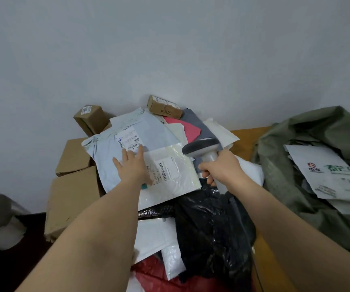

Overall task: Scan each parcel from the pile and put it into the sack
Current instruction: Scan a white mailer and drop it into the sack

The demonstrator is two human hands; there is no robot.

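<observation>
Olive sack [279,165], right of frame: a few parcels already inside. Pile [207,224], centre: most still mine to scan. Left hand [133,165] flat, fingers straight, on pale blue mailer [106,163]; right hand [222,168] grips scanner [203,148].

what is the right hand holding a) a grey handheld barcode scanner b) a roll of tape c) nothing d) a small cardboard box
a: the right hand has its fingers curled round the handle of the grey handheld barcode scanner, whose head points toward the labelled white plastic mailer on the pile.
</observation>
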